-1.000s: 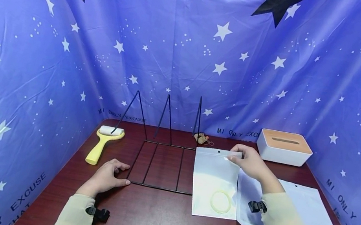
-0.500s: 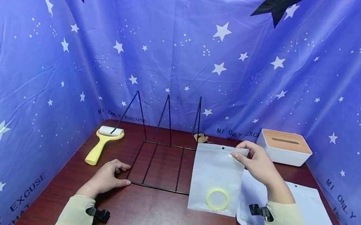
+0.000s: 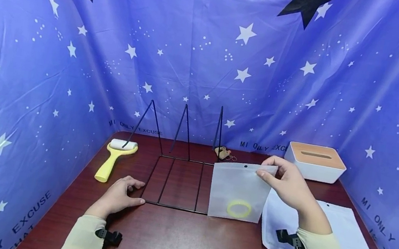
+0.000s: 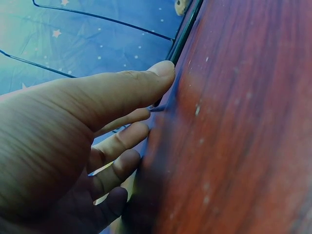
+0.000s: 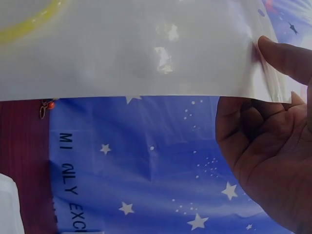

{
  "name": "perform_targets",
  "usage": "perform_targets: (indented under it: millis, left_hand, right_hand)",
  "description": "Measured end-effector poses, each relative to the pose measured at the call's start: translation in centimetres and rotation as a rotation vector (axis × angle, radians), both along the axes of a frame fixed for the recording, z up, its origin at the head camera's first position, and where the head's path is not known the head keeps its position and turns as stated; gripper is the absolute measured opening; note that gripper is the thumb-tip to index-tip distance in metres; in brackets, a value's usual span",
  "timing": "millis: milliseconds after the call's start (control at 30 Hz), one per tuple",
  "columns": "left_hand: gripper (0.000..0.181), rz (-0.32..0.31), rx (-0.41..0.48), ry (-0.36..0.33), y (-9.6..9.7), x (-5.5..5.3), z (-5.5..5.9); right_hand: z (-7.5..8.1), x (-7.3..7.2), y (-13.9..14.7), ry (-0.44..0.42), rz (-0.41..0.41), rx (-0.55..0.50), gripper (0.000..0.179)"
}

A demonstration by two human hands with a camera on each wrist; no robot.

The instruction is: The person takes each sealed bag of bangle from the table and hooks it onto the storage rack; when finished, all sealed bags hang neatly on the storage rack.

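Observation:
My right hand (image 3: 286,185) pinches the top right corner of a frosted zip bag (image 3: 230,187), thumb in front, fingers behind. A yellow ring (image 3: 238,209) shows through the bag near its bottom. The bag hangs tilted over the right end of a black wire rack (image 3: 177,208), hiding that part. In the right wrist view, the thumb (image 5: 282,58) presses on the bag's edge. My left hand (image 3: 116,196) holds the rack's front left corner between thumb and index finger. Its thumb (image 4: 126,90) touches the wire in the left wrist view, the other fingers loosely curled.
A yellow-handled roller (image 3: 106,168) lies left of the rack. Larger white bags (image 3: 347,237) lie flat at the right. A white box with a wooden lid (image 3: 313,167) stands at the back right. Behind the rack lies a small tan trinket (image 3: 221,152) with a ring.
My right hand has lifted the zip bag off the larger white bags and tilted it, its bottom edge rising toward the rack. The left hand has stayed at the rack's corner.

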State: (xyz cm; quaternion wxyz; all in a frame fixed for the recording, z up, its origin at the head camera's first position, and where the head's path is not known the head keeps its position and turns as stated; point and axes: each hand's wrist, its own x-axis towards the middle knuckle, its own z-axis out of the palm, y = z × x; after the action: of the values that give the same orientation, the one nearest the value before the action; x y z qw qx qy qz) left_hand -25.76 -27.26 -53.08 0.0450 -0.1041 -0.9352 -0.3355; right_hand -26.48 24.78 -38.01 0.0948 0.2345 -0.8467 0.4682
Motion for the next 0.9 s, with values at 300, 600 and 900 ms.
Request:
perform_targets:
  millis: [300,600,900]
  left_hand:
    - [0.052,0.001,-0.011,-0.002,0.2,0.0,0.0]
    - [0.052,0.018,-0.016,-0.013,0.2,0.1,0.0]
    - [0.051,0.019,-0.018,-0.009,0.1,0.1,-0.1]
  right_hand:
    - [0.8,1.2,-0.6,0.026,0.007,-0.03,0.007]
    - [1.5,2.5,-1.9,0.103,0.002,-0.111,0.009]
    - [2.0,3.6,-2.8,0.151,0.021,-0.187,0.016]
